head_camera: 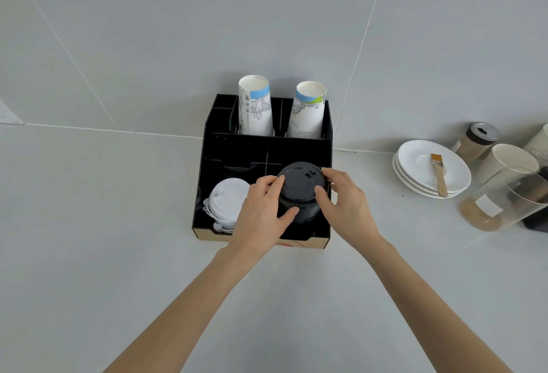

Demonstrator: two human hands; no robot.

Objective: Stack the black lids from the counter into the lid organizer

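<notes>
Against the tiled wall, on the grey counter [89,254], stands the black lid organizer [207,182] — two paper cup stacks [256,108] inverted at the back, white lids [228,200] in the front-left compartment. Stack of black lids [301,191] sits upright in the front-right compartment, rising above its wall. Left hand [261,215] and right hand [345,203] clamp the stack from opposite sides, fingertips over the top rim, thumbs lower on the ribbed side — probably to keep the lids aligned while seating them. Stack lies squarely between both palms.
</notes>
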